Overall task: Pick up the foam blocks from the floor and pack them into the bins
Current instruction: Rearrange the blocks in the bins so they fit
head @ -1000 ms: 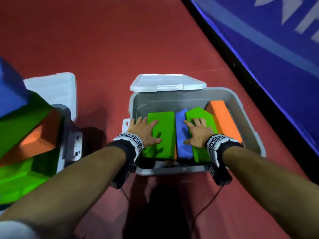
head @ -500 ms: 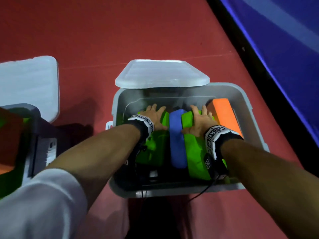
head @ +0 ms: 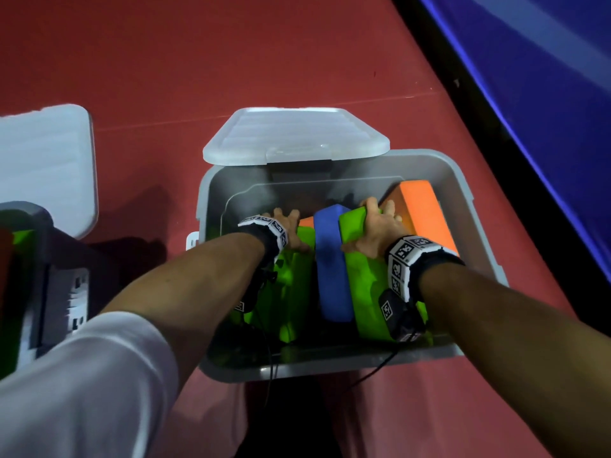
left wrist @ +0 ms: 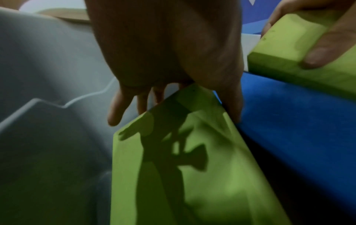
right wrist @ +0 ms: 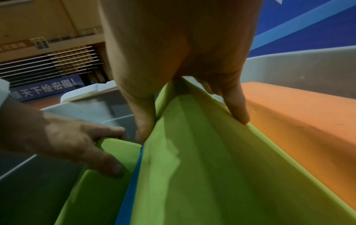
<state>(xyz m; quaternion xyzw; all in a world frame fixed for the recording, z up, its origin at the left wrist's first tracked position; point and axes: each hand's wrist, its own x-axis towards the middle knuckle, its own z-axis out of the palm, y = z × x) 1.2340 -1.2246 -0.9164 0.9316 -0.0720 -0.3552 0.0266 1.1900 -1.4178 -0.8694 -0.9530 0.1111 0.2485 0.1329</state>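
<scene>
A grey bin (head: 476, 200) on the red floor holds foam blocks standing on edge. My left hand (head: 286, 223) grips the far end of the left green block (head: 291, 292), thumb against the blue block (head: 330, 276) and fingers over the other side. My right hand (head: 377, 226) grips the far end of the right green block (head: 367, 292), between the blue block and an orange block (head: 426, 216). The left wrist view shows my left hand (left wrist: 173, 100) over the green block (left wrist: 183, 175). The right wrist view shows my right hand (right wrist: 190, 112) astride its green block (right wrist: 221, 175).
The bin's clear lid (head: 294, 137) stands open at its far edge. A second grey bin (head: 49, 292) with green foam sits at the left, its lid (head: 43, 166) behind it. A blue mat (head: 545, 94) runs along the right.
Both hands slid from flat on the blocks' tops to their far ends and curled round them. The two green blocks and the blue one now stand more on edge.
</scene>
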